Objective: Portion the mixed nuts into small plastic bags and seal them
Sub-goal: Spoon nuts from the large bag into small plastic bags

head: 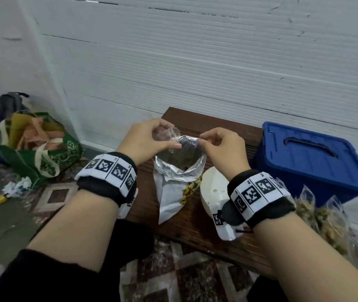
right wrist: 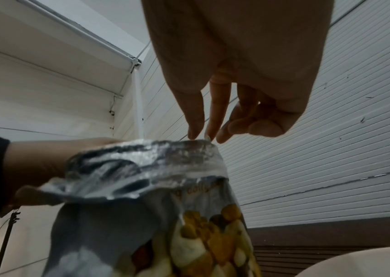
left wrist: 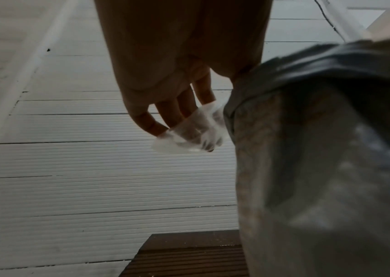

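An open foil nut bag [head: 180, 171] stands on the brown wooden table [head: 195, 225], its silver mouth facing up with dark nuts inside. My left hand [head: 169, 140] hovers over its left rim and holds a small clear plastic bag [head: 169, 134]. In the left wrist view that small clear bag [left wrist: 189, 136] hangs crumpled from my curled fingers [left wrist: 165, 114], next to the foil bag [left wrist: 319, 168]. My right hand [head: 203, 141] pinches the foil bag's far rim between thumb and forefinger. The right wrist view shows those fingertips [right wrist: 195, 131] on the foil bag's [right wrist: 141, 168] edge.
A white bowl [head: 213, 188] sits right of the foil bag, under my right wrist. Several filled clear bags of nuts [head: 324, 219] lie at the table's right end. A blue lidded box [head: 313, 162] stands behind them. A green tote [head: 38, 153] and crumpled paper [head: 17, 186] are on the floor at left.
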Demonstrator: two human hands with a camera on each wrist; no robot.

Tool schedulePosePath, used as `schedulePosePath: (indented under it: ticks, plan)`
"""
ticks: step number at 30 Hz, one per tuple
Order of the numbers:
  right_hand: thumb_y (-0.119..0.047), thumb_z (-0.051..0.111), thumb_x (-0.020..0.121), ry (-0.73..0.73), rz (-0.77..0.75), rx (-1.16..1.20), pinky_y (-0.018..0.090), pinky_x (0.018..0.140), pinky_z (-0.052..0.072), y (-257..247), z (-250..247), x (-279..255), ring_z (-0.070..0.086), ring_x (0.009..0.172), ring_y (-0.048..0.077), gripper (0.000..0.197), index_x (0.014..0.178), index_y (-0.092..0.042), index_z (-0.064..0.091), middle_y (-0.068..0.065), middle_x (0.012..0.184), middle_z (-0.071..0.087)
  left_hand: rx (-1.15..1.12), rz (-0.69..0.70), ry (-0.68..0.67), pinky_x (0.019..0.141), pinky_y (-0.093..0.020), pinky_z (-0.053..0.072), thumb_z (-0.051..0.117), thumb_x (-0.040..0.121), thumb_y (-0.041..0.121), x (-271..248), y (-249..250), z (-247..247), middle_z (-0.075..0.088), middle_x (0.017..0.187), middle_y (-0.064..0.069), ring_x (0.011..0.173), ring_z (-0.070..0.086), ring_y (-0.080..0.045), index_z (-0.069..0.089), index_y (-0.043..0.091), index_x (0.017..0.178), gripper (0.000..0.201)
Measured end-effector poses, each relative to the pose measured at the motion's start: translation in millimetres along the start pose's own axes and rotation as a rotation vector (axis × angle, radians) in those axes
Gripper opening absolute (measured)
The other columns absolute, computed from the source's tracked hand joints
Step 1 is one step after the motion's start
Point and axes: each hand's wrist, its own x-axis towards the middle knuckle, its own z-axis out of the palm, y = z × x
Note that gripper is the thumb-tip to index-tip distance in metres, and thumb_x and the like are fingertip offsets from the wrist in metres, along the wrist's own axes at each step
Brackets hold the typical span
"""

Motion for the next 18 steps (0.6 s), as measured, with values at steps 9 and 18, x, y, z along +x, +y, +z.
schedulePosePath:
  ticks: [9,18]
  plan:
    - [-0.025,0.056,0.094,-0.051,-0.297,-0.289,0.04,0.077,0.044,2.5,13.4,-8.8,0.052,0.073,0.027,0.02,0.083,-0.017,0.07,-0.004,0.064,0.059,-0.027,0.004,-0.012,0.078,-0.01,0.046,0.083,0.064,0.044,-1.7,-1.4,3.2,0.065,0.093,0.018,0.087,0.061,0.005,0.064,0.032,0.106,0.048]
    - [-0.022,0.058,0.093,-0.132,-0.267,-0.2,0.031,0.076,0.041,0.5,17.6,-19.1,0.052,0.079,0.02,0.017,0.089,-0.016,0.073,0.0,0.073,0.068,-0.037,0.006,-0.003,0.083,-0.016,0.049,0.08,0.064,0.049,-3.0,-2.1,3.0,0.066,0.094,0.018,0.088,0.062,0.005,0.065,0.03,0.111,0.052]
